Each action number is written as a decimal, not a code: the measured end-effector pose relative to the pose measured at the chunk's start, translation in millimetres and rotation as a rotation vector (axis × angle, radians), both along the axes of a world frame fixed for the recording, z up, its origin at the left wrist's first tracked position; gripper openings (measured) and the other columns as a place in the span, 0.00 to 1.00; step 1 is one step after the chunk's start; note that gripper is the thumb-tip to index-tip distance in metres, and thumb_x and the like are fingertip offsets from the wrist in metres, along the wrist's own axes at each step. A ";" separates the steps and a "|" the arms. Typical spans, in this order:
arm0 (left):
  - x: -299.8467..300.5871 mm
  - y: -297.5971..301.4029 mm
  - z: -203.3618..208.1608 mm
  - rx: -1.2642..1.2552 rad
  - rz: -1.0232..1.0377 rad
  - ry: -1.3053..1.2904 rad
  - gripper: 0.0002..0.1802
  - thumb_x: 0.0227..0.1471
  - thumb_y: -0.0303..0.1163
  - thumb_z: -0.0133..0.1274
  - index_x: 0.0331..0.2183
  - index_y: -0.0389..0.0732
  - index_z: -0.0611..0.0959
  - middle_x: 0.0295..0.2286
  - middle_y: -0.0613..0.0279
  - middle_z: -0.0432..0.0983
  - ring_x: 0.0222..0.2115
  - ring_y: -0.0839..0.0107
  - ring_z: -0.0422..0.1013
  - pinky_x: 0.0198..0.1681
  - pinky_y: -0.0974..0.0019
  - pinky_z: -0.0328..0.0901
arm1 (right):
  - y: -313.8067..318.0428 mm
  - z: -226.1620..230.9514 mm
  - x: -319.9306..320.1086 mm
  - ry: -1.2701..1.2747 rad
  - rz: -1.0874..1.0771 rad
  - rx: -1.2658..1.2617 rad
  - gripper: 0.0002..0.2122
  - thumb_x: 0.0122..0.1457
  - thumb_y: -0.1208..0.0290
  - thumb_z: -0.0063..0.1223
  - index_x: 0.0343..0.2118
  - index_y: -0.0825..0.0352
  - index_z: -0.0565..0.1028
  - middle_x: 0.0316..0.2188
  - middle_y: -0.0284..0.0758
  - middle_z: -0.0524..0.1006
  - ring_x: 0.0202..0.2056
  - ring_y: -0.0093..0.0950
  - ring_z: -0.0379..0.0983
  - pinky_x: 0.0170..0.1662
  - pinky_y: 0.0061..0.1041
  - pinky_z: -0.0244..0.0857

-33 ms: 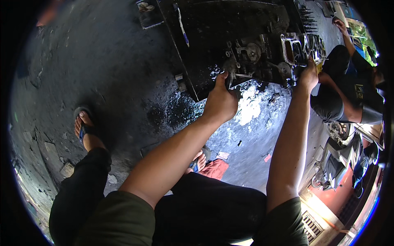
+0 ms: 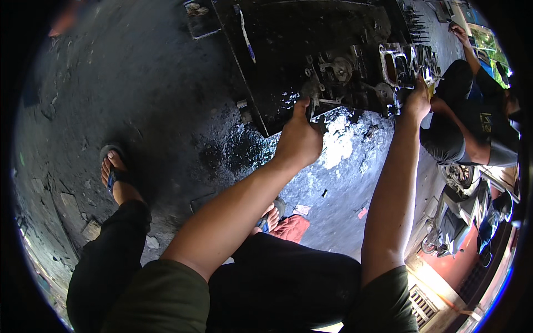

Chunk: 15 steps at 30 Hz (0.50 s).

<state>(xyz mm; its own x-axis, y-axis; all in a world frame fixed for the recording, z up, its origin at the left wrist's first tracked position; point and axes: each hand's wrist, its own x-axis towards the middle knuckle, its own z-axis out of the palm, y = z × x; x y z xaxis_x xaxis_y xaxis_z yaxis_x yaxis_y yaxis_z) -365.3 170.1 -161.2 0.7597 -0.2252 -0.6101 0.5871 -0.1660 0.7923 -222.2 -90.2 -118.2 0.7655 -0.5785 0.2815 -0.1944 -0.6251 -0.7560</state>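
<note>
A long metal engine casting (image 2: pixel 343 69) with openings and round bosses lies over the near edge of a black, oily board (image 2: pixel 288 33). My left hand (image 2: pixel 300 139) is closed round its left end, the thumb on top and the fingers hidden underneath. My right hand (image 2: pixel 417 102) grips the near side close to the right end, where the metal is bright and shiny. Whether the casting rests on the board or is held just above it, I cannot tell. A slim white-and-blue stick (image 2: pixel 247 41), perhaps a toothbrush, lies on the board beyond my left hand.
A co-worker (image 2: pixel 483 119) in dark clothes sits close by at the right. Parked motorbikes (image 2: pixel 458 213) stand behind at lower right. Thin dark rods (image 2: pixel 417 25) are lined up by the board's far right edge. A red cloth (image 2: pixel 290 228) lies beside my foot on the stained floor.
</note>
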 end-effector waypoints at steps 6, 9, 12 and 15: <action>21.2 30.7 -36.3 0.186 -0.056 -0.103 0.32 0.60 0.27 0.48 0.65 0.37 0.63 0.39 0.31 0.81 0.41 0.38 0.79 0.49 0.47 0.70 | -13.0 -5.7 -3.9 0.004 0.054 0.065 0.19 0.67 0.68 0.42 0.53 0.73 0.79 0.51 0.41 0.81 0.50 0.32 0.78 0.55 0.28 0.70; 40.1 39.5 -46.8 0.272 -0.061 -0.086 0.34 0.59 0.26 0.48 0.65 0.34 0.63 0.44 0.30 0.80 0.48 0.40 0.78 0.54 0.49 0.69 | -13.3 -7.6 -1.9 -0.002 0.088 -0.010 0.19 0.68 0.68 0.42 0.52 0.73 0.80 0.51 0.41 0.80 0.51 0.32 0.77 0.55 0.29 0.70; 39.8 28.0 -38.4 0.084 -0.114 0.058 0.38 0.54 0.23 0.50 0.65 0.32 0.60 0.48 0.28 0.78 0.51 0.40 0.76 0.55 0.50 0.69 | -13.5 -6.1 0.5 0.059 0.049 -0.227 0.18 0.69 0.67 0.42 0.50 0.73 0.81 0.51 0.41 0.80 0.52 0.32 0.77 0.56 0.29 0.69; 21.3 10.5 -22.0 -0.066 -0.070 0.084 0.40 0.58 0.27 0.51 0.67 0.34 0.55 0.47 0.26 0.77 0.49 0.39 0.77 0.55 0.50 0.69 | -19.3 -9.2 1.4 -0.023 0.062 0.100 0.19 0.68 0.68 0.42 0.51 0.73 0.80 0.52 0.42 0.80 0.53 0.33 0.77 0.57 0.30 0.69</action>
